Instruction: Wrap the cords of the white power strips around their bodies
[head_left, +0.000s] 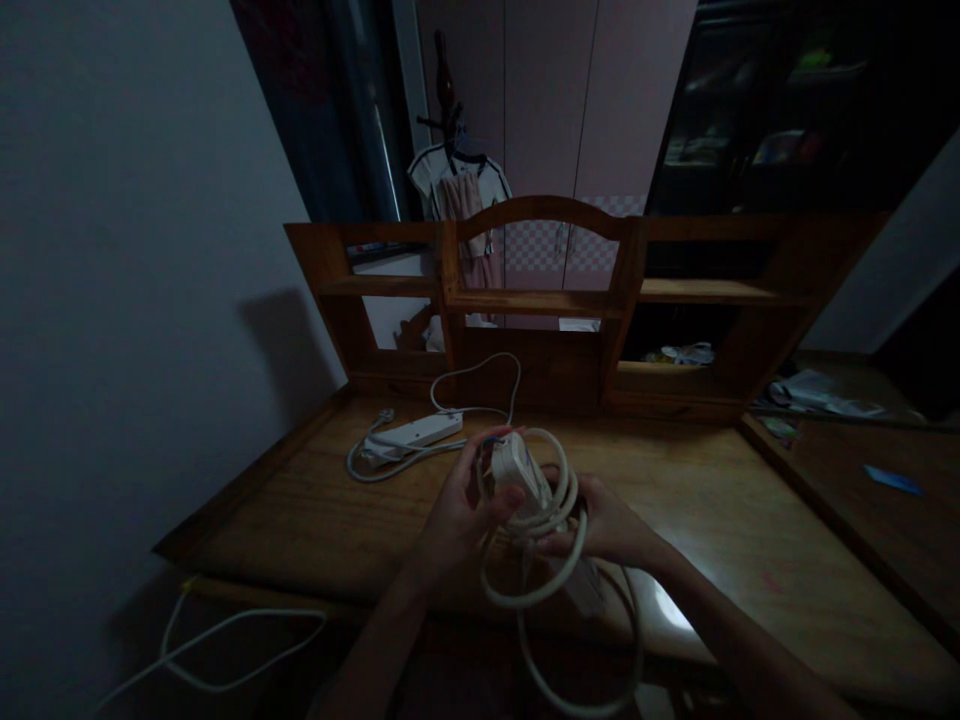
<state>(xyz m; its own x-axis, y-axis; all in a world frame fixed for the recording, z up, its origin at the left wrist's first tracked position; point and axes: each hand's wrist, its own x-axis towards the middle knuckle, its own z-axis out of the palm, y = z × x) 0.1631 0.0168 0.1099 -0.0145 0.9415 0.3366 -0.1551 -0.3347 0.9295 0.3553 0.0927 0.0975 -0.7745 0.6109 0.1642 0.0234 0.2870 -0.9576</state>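
Both my hands hold a white power strip (519, 472) with its thick white cable (540, 585) coiled in loops around it, above the front of a wooden desk (697, 490). My left hand (457, 510) grips the strip's left side, fingers curled over its top. My right hand (611, 525) pinches the cable loops on the right. Loose loops hang down below the desk edge. A second white power strip (416, 433) lies flat on the desk further back, its cord (480, 375) curling up toward the shelf.
A wooden hutch with shelves (540, 300) stands at the back of the desk. A white wall is on the left. Another cable (225, 640) trails on the floor at lower left. Papers lie on the side desk (825, 400) at right. Clothes hang behind.
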